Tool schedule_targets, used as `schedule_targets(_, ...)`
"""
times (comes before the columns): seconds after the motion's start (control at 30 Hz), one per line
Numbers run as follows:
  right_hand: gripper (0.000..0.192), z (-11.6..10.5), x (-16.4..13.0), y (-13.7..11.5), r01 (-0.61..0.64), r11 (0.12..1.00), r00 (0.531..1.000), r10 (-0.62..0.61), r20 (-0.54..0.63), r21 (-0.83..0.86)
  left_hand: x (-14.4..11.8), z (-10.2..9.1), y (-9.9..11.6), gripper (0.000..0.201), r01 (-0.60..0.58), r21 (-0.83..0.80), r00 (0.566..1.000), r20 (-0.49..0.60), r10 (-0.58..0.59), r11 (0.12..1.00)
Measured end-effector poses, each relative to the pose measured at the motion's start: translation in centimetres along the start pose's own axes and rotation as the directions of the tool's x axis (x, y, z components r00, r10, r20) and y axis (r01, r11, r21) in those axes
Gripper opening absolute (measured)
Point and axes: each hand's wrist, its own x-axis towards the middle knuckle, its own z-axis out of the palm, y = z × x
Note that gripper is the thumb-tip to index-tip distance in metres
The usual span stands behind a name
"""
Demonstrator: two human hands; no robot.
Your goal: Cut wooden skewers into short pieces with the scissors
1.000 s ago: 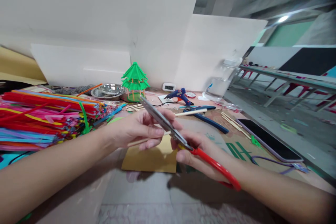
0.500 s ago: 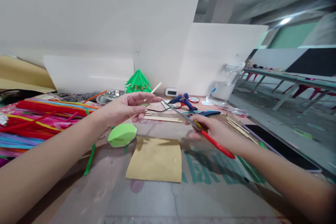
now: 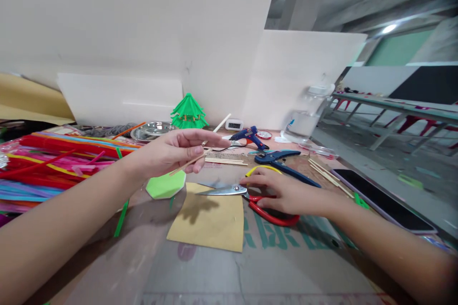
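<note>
My left hand (image 3: pixel 184 150) is raised over the table, pinching thin wooden sticks (image 3: pixel 222 123) between thumb and fingers. One stick points up to the right, and another slants down to the left below the thumb. Lower down, my right hand (image 3: pixel 274 188) has its fingers about the handles of a pair of scissors (image 3: pixel 222 191), one red and one yellow. Their blades are slightly apart over a brown paper sheet (image 3: pixel 211 228). Just beyond the paper is a light green octagonal piece (image 3: pixel 165 185), partly behind the left hand's stick.
Coloured pipe cleaners (image 3: pixel 46 167) are heaped at left. A green pagoda-like model (image 3: pixel 188 112), metal dish (image 3: pixel 152 129), small clock (image 3: pixel 234 125) and glue gun (image 3: pixel 250 137) stand behind. Blue pliers (image 3: pixel 286 164), wooden sticks (image 3: pixel 329 177), a phone (image 3: pixel 384 200) and a clear jug (image 3: pixel 304 116) are right.
My right hand has brought the scissors down from near the left hand's stick to over the brown paper, their blades now pointing left. The paper has shifted slightly left; my left hand still holds its sticks.
</note>
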Motion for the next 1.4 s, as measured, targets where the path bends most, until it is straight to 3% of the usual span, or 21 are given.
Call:
schedule_targets(0.07, 0.04, -0.1, 0.0, -0.2, 0.022, 0.998, 0.999, -0.023, -0.024, -0.052, 0.1, 0.5, -0.1, 0.028, -0.021, -0.001, 1.0, 0.011, 0.021, 1.0)
schedule_targets(0.13, 0.031, -0.1, 0.0, -0.4, 0.031, 0.995, 0.984, -0.046, -0.173, -0.091, 0.3, 1.1, -0.4, 0.026, -0.001, 0.019, 0.999, 0.033, 0.0, 1.0)
schedule_targets(0.2, 0.031, 0.2, 0.1, -0.8, 0.021, 0.992, 0.917, -0.069, -0.393, -0.126, 0.3, 1.6, -0.9, 0.026, 0.046, 0.038, 0.996, 0.08, -0.049, 0.998)
schedule_targets(0.27, 0.041, 0.5, 0.1, -1.1, 0.036, 0.985, 0.847, -0.12, -0.517, -0.17, 0.3, 2.1, -1.6, 0.026, 0.085, 0.013, 0.985, 0.152, -0.086, 0.996)
schedule_targets(0.4, 0.06, 1.3, 0.0, -1.9, 0.117, 0.971, 0.849, -0.207, -0.487, -0.209, 0.0, 3.2, -3.0, 0.026, 0.167, -0.065, 0.947, 0.288, -0.142, 0.984)
schedule_targets(0.53, 0.057, 1.6, -0.1, -2.6, 0.154, 0.966, 0.845, -0.238, -0.479, -0.209, -0.1, 4.3, -3.8, 0.026, 0.236, -0.12, 0.928, 0.322, -0.187, 0.964)
schedule_targets(0.67, 0.042, 1.9, 0.2, -3.2, 0.226, 0.967, 0.856, -0.256, -0.448, -0.121, 0.1, 5.5, -4.1, 0.023, 0.265, -0.243, 0.955, 0.203, -0.218, 0.933)
schedule_targets(0.8, 0.017, 2.4, 0.6, -3.5, 0.139, 0.99, 0.861, -0.114, -0.496, 0.015, 0.2, 6.4, -4.2, 0.016, 0.319, -0.359, 0.945, 0.049, -0.323, 0.877)
schedule_targets(0.93, 0.012, 2.5, 0.9, -3.3, 0.053, 0.995, 0.847, 0.0, -0.532, 0.084, 0.3, 6.4, -4.1, 0.014, 0.361, -0.413, 0.915, -0.018, -0.404, 0.836)
schedule_targets(1.17, 0.012, 2.3, 0.8, -3.3, 0.026, 0.996, 0.848, 0.021, -0.53, 0.082, 0.7, 5.9, -4.1, 0.019, 0.32, -0.43, 0.905, -0.125, -0.406, 0.844)
schedule_targets(1.27, 0.015, 1.3, 0.6, -3.5, -0.054, 0.997, 0.856, 0.076, -0.511, 0.058, 0.6, 5.8, -4.0, 0.018, 0.324, -0.399, 0.906, -0.131, -0.403, 0.858)
schedule_targets(1.4, 0.022, -2.5, -0.3, -2.4, -0.217, 0.973, 0.901, 0.168, -0.401, -0.081, 0.6, 5.5, -4.0, 0.017, 0.317, -0.298, 0.913, -0.163, -0.375, 0.901)
